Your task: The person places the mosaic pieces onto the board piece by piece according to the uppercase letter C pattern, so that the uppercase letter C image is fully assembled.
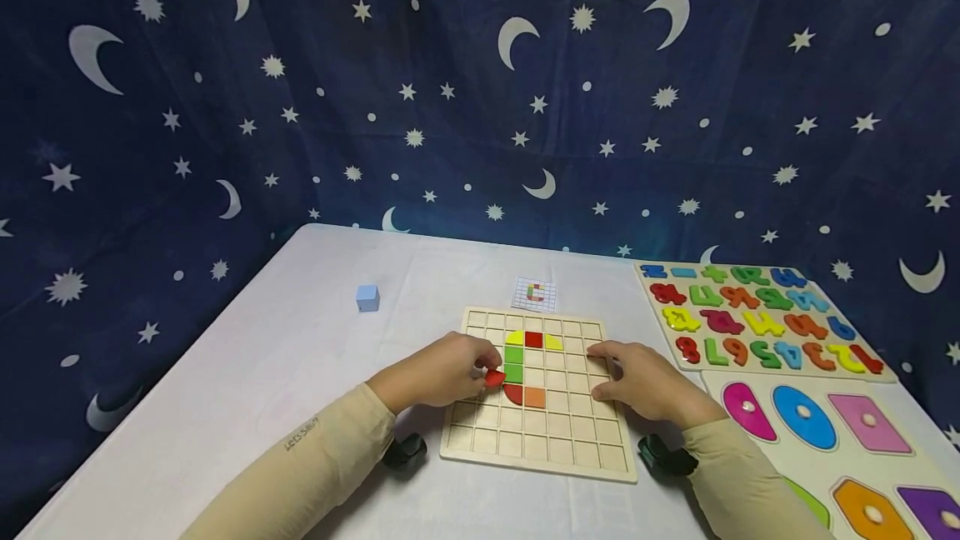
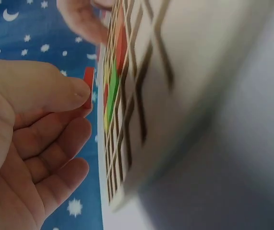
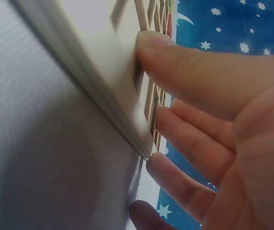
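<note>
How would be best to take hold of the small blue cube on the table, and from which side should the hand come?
Probably from above, pinching two opposite flat side faces of the blue cube between thumb and forefinger. It sits alone on the white table with free space around, so nothing blocks the fingers. The left hand is nearer, but it holds a red piece.

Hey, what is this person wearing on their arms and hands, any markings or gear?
Both arms are in long beige sleeves: the left sleeve carries small dark lettering near the cuff, the right sleeve shows none. A black device sits under each wrist, left and right. The left hand and right hand are bare, with no gloves or rings visible.
</note>
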A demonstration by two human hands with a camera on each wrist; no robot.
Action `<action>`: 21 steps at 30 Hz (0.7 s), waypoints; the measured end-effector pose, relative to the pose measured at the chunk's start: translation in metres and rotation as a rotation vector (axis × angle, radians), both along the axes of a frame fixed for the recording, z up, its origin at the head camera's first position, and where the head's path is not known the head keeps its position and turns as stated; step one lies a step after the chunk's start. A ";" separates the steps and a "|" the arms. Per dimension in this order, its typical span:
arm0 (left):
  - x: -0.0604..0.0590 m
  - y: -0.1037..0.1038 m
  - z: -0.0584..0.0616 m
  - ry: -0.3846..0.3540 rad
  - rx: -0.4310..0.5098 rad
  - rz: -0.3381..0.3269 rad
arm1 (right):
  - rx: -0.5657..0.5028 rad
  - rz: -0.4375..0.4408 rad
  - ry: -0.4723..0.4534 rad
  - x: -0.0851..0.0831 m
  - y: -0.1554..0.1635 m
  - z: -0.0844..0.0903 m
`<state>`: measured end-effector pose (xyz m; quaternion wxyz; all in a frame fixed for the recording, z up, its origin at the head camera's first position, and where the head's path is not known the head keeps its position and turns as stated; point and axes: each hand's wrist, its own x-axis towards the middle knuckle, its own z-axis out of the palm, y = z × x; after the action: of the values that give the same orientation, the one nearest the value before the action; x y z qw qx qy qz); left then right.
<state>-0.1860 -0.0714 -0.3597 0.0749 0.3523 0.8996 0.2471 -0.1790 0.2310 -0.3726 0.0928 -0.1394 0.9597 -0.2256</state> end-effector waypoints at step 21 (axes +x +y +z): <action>0.006 0.057 0.000 0.019 -0.082 -0.049 | 0.011 -0.001 -0.007 0.000 -0.001 0.001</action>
<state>-0.1802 -0.0144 -0.3594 0.0865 0.3731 0.9007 0.2049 -0.1793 0.2303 -0.3715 0.0966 -0.1378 0.9607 -0.2209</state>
